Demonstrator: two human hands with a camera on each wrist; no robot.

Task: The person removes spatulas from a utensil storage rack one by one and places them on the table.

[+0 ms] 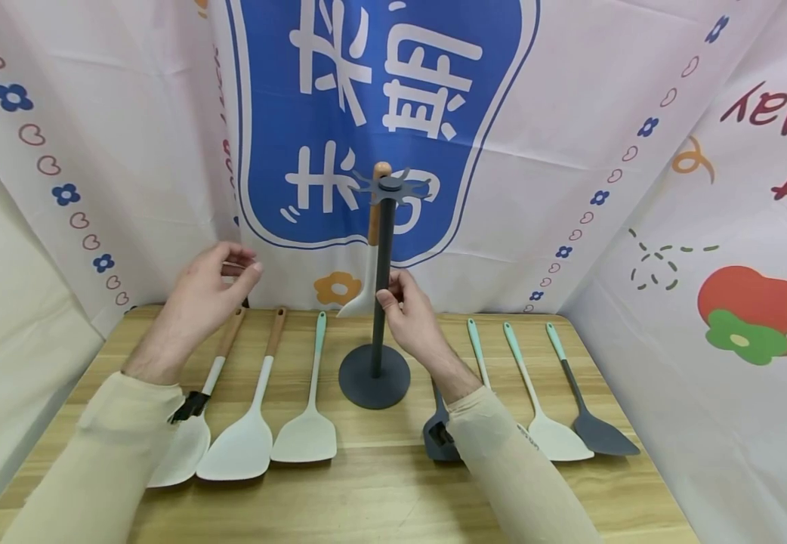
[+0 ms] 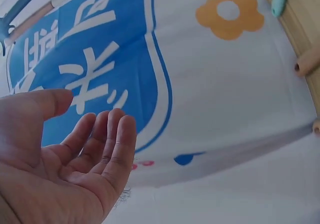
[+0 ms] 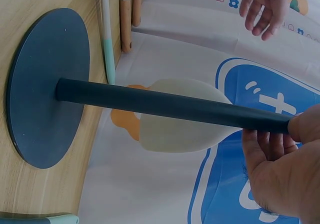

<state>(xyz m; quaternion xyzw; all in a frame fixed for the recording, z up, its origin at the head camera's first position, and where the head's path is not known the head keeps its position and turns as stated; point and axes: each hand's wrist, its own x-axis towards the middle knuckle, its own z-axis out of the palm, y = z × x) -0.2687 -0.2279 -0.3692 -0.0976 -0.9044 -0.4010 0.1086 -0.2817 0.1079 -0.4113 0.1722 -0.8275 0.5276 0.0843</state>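
Observation:
A dark grey utensil stand (image 1: pixel 376 349) rises from a round base, with a ring of hooks at its top. My right hand (image 1: pixel 415 316) grips the stand's pole partway up, thumb on the near side; the right wrist view shows the fingers curled against the pole (image 3: pixel 175 107). Behind the pole hangs a turner with a wooden handle (image 1: pixel 373 223) and a pale head (image 3: pixel 175 89). Left of the stand, my left hand (image 1: pixel 196 302) is raised above the wooden-handled turners, touching nothing. Its fingers are loosely bent in the left wrist view, the palm bare.
On the wooden table (image 1: pixel 366 491), two wooden-handled white turners (image 1: pixel 240 446) and a mint-handled one (image 1: pixel 305 437) lie to the left. Right lie a white turner (image 1: pixel 557 438), a dark grey turner (image 1: pixel 600 433) and others partly under my right arm. Printed cloth (image 1: pixel 536 249) hangs behind.

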